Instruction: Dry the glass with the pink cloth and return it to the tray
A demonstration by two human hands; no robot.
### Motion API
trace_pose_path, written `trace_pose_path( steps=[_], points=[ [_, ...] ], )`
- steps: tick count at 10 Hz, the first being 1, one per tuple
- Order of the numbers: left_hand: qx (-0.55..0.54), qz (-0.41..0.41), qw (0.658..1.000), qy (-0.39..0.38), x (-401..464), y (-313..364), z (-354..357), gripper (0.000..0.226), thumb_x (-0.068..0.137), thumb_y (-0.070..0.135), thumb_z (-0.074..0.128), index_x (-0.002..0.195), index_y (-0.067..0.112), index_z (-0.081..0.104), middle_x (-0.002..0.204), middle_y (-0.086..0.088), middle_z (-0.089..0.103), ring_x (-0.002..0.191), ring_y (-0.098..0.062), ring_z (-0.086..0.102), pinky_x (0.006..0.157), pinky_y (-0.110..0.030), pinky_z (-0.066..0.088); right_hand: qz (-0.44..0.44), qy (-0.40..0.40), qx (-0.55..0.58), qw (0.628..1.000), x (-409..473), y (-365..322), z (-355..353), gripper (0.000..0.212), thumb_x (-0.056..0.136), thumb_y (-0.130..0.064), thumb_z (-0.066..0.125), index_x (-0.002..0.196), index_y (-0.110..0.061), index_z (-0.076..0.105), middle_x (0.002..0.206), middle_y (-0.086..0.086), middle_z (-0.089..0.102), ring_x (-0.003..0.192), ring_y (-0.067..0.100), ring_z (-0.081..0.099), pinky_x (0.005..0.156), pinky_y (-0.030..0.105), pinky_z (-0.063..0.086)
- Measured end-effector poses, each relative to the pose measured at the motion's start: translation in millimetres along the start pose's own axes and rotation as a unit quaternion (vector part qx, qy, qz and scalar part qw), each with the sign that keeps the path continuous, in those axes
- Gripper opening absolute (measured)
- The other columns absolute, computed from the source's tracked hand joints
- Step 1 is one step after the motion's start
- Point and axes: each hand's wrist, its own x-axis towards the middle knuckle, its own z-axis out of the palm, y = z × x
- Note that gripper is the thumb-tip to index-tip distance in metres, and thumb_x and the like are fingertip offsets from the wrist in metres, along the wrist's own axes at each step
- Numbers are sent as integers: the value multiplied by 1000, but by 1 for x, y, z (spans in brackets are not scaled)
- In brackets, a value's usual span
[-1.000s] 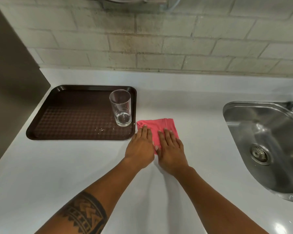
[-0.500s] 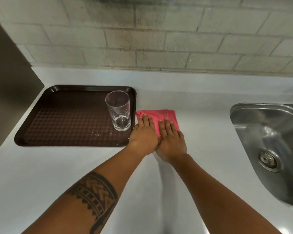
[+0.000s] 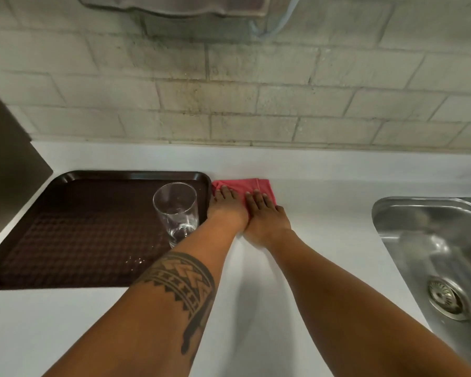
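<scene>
A clear glass (image 3: 176,210) stands upright on the dark brown tray (image 3: 79,235), near the tray's right edge, with a few water drops on the tray in front of it. The folded pink cloth (image 3: 242,185) lies on the white counter just right of the tray's far right corner. My left hand (image 3: 226,210) and my right hand (image 3: 264,216) lie flat side by side on the cloth, palms down, covering its near part. Neither hand touches the glass. My left forearm hides the glass's lower right edge.
A steel sink (image 3: 419,232) with a drain is sunk into the counter at the right. A tiled wall (image 3: 229,104) rises behind the counter. A dark panel (image 3: 8,159) stands at the far left beside the tray.
Both hands have slid the pink cloth away from me along the tray's right edge, toward the wall. The glass has stayed in place on the tray.
</scene>
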Motion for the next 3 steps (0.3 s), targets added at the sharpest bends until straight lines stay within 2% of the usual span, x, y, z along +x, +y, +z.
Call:
trace_pose_path(
  steps=[1,2,3],
  points=[
    [2,3,1000,-1,5,1,-5,100,96,17,62,163,-1,-10,173,-26,-12,161,-41,-5,130,-50,5,-2,-14,6,1000,3,0,-6,90,100,-54,44,167,-26,-8,176,0,-10,163,22,-4,127,48,9],
    [13,12,1000,11,-5,2,-10,87,100,17,56,165,-1,1,173,-28,-1,160,-44,2,130,-52,12,-8,16,7,1000,-1,-2,-18,77,96,-41,51,165,-23,23,171,5,28,157,26,28,121,49,28],
    [5,37,997,70,-18,5,-16,66,102,19,47,162,1,26,167,-28,28,154,-45,25,124,-51,29,-10,109,-30,994,-16,0,-36,41,86,-34,55,124,-25,66,112,1,75,110,27,69,90,41,42]
  ],
)
